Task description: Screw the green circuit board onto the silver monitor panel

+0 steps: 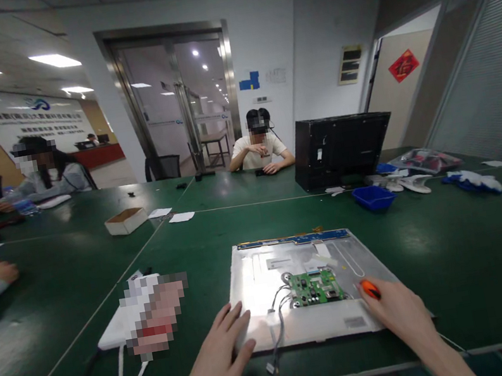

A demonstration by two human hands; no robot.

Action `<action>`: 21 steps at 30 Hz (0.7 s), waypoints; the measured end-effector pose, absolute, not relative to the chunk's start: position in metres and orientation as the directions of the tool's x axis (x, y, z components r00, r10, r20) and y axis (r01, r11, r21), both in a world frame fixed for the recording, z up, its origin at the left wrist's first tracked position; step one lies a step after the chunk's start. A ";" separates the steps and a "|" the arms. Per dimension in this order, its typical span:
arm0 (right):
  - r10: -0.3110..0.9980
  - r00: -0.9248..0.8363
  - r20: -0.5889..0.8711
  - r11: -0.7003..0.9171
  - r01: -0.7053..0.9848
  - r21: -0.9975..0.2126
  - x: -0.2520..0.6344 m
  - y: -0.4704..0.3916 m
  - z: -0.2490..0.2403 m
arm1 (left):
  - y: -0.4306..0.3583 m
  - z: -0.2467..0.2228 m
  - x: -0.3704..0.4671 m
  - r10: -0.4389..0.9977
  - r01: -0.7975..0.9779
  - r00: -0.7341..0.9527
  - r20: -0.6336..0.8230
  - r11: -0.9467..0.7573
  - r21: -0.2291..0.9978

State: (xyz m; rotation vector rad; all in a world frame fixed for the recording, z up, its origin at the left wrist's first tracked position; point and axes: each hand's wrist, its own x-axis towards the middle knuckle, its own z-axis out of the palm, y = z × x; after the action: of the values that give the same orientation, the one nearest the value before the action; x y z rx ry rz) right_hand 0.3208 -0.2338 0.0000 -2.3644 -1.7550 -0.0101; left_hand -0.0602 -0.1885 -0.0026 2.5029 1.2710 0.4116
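Silver, flat rectangular metal panel (pixel 319 324) lies on the green surface (pixel 459 256), bearing a green circuit board (pixel 313 286) and trailing grey cables. Left hand's (pixel 224 356) fingers spread at its edge; right hand's (pixel 394 311) fingers grip an orange-and-black handle (pixel 371 289).

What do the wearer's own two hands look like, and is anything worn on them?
The left hand and right hand are both bare: no gloves, and no rings, watch or wristband that I can see. No sleeve or cuff shows on either side.
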 end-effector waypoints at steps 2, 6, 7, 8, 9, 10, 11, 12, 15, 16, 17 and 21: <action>0.957 0.237 0.166 -0.200 0.956 -0.216 0.329 -0.230 -0.003 | -0.189 0.002 -0.049 0.793 0.705 0.604 0.077 -0.576 0.414; 0.973 0.119 0.199 -0.056 0.953 -0.296 0.355 -0.226 -0.017 | -0.187 0.013 -0.024 0.756 0.661 0.654 0.031 -0.591 0.462; 0.971 0.121 0.206 -0.055 0.952 -0.303 0.362 -0.225 -0.020 | -0.187 0.015 -0.017 0.744 0.649 0.668 0.021 -0.595 0.475; 0.969 0.125 0.211 -0.056 0.950 -0.308 0.370 -0.225 -0.023 | -0.186 0.017 -0.011 0.729 0.637 0.684 0.008 -0.603 0.481; 0.970 0.125 0.209 -0.055 0.949 -0.310 0.378 -0.225 -0.025 | -0.185 0.018 -0.005 0.711 0.624 0.703 -0.006 -0.613 0.484; 0.971 0.124 0.204 -0.056 0.950 -0.309 0.385 -0.225 -0.026 | -0.184 0.018 0.000 0.693 0.611 0.720 -0.013 -0.625 0.485; 0.973 0.126 0.194 -0.062 0.951 -0.304 0.391 -0.225 -0.026 | -0.183 0.018 0.005 0.677 0.598 0.736 -0.016 -0.638 0.486; 0.975 0.128 0.182 -0.069 0.952 -0.298 0.397 -0.226 -0.026 | -0.181 0.017 0.009 0.660 0.584 0.751 -0.018 -0.651 0.485; 0.977 0.154 0.146 -0.109 0.954 -0.280 0.409 -0.226 -0.024 | -0.177 0.014 0.019 0.623 0.547 0.782 -0.002 -0.685 0.480; 0.977 0.167 0.134 -0.126 0.954 -0.272 0.412 -0.226 -0.023 | -0.175 0.013 0.022 0.612 0.537 0.791 0.000 -0.695 0.478; 0.977 0.173 0.121 -0.137 0.955 -0.265 0.415 -0.226 -0.022 | -0.173 0.013 0.025 0.602 0.529 0.798 0.003 -0.703 0.476; 0.983 0.163 0.088 -0.135 0.954 -0.267 0.428 -0.227 -0.021 | -0.168 0.016 0.035 0.570 0.493 0.821 0.026 -0.732 0.471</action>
State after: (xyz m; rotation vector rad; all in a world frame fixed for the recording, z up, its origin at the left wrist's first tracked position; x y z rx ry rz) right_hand 0.4277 -0.2268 -0.0209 -2.1812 -1.8711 0.1576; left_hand 0.0353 -0.1678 0.0158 2.5525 0.7896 0.2326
